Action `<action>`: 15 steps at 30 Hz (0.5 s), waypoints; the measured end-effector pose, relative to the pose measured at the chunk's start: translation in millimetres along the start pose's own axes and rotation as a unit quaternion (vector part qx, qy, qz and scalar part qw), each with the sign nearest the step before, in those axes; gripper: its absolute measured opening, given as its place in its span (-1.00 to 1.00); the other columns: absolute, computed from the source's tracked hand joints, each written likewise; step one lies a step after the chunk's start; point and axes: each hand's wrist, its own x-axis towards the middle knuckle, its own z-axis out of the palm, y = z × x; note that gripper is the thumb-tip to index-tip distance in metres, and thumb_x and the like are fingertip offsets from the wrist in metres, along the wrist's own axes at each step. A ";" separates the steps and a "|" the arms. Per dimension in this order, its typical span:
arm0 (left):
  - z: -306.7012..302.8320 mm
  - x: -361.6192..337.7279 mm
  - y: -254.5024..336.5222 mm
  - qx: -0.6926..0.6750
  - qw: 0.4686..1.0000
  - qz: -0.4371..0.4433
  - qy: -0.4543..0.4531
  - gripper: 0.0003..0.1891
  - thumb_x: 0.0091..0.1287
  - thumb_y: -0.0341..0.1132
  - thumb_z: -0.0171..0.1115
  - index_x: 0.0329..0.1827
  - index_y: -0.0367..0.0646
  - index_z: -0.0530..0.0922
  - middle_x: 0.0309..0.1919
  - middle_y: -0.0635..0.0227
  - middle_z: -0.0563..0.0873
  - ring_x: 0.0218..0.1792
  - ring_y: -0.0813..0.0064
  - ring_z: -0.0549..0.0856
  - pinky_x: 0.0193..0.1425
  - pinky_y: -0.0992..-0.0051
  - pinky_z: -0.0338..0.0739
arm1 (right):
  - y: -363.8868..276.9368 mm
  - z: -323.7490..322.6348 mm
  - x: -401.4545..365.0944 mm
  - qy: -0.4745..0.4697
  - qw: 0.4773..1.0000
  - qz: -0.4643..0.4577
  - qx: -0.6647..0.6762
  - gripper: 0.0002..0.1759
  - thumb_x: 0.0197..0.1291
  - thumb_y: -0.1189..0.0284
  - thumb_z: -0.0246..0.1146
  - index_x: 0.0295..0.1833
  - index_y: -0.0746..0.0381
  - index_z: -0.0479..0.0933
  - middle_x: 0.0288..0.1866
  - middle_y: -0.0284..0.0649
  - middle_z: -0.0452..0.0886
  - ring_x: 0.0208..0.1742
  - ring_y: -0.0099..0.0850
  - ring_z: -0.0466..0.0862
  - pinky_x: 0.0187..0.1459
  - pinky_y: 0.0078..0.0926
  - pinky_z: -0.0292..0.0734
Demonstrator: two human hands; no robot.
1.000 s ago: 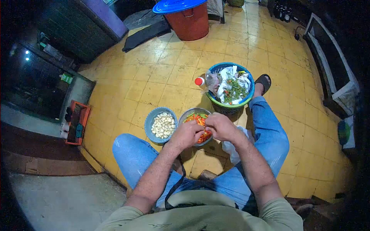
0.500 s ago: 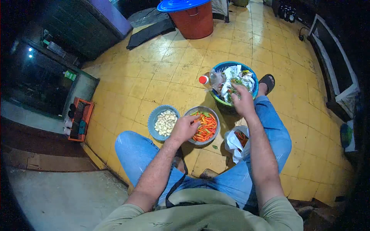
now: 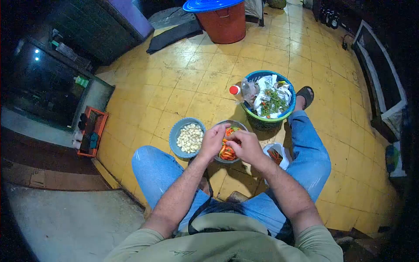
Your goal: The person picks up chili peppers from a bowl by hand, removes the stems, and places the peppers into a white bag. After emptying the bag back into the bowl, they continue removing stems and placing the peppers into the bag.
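Over a bowl of red, orange and green chillies (image 3: 228, 153), my left hand (image 3: 213, 140) and my right hand (image 3: 247, 146) are close together, fingertips nearly meeting. Both have their fingers bent and pinched; anything between them is too small to make out. Left of the chillies sits a blue-grey bowl (image 3: 174, 139) with peeled garlic cloves (image 3: 190, 138). A white plastic bag (image 3: 285, 157) with more chillies stands by my right leg, partly behind my right hand. Farther off, a basket (image 3: 262, 122) holds white plastic, green stems (image 3: 274, 104) and a bottle with a red cap (image 3: 235, 90).
A red bin (image 3: 222, 25) with a blue lid (image 3: 214, 4) stands at the far side, beside a dark mat (image 3: 174, 36). An orange crate (image 3: 101, 131) is at the left. A white-edged frame (image 3: 384, 65) lies along the right.
My right hand has moved from above the basket down and left to the chilli bowl, beside my left hand. The green stems in the basket now show fully.
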 end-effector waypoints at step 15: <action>9.5 -16.1 32.4 -0.292 0.946 -0.131 -0.055 -0.80 0.43 -0.20 0.17 -0.11 -0.15 0.51 -0.45 0.51 0.56 -0.53 0.75 0.51 -0.50 0.69 0.46 | 17.2 -3.9 3.7 0.110 0.971 0.140 0.159 -0.91 0.20 0.53 0.26 -0.25 0.34 0.54 -0.47 -0.31 0.59 -0.42 -0.62 0.55 -0.36 -0.57 0.48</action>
